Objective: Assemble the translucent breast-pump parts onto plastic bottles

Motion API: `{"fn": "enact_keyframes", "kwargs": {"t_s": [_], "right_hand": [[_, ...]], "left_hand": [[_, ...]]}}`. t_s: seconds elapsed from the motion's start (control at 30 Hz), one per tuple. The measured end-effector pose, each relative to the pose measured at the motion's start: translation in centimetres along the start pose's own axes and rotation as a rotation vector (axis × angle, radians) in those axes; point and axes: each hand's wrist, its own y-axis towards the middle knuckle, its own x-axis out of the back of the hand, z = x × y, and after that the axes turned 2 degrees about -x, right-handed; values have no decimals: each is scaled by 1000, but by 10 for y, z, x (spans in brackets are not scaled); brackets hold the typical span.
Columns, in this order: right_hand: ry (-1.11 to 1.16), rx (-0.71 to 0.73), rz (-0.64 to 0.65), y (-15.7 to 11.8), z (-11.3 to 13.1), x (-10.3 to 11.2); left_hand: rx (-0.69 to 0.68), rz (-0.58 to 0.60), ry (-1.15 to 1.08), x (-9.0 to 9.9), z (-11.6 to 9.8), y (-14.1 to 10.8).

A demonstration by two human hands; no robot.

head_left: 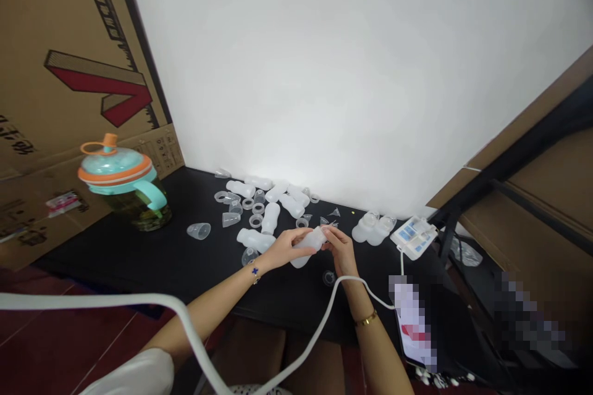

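Note:
A white translucent baby bottle [303,259] is tilted above the near part of the table, its neck toward the right. My left hand [288,248] is closed around the bottle's body. At the neck, the fingers of my right hand [339,247] pinch a pale ring-like part that I cannot make out well. Several loose white bottles [270,218] lie just beyond my hands, among clear caps [231,219] and collar rings [256,221]. A small clear round part [328,278] lies below my right wrist. Two bottles with tops fitted [370,228] lie to the right.
A large jug with a turquoise and orange lid [115,166] stands at the left before a cardboard box [60,92]. A white device [414,236] and a phone [414,327] lie at the right. A white cable [315,333] loops across the foreground.

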Motion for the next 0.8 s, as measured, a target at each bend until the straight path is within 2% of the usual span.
{"fn": "enact_keyframes", "kwargs": {"t_s": [0.4,0.8], "right_hand": [[16,-36,84,-2,2,0],[-11,-56,38,2,-4,3]], "left_hand": [[5,31,-1,-1,-4,-1],[-36,-14,179,0,0,0]]}}
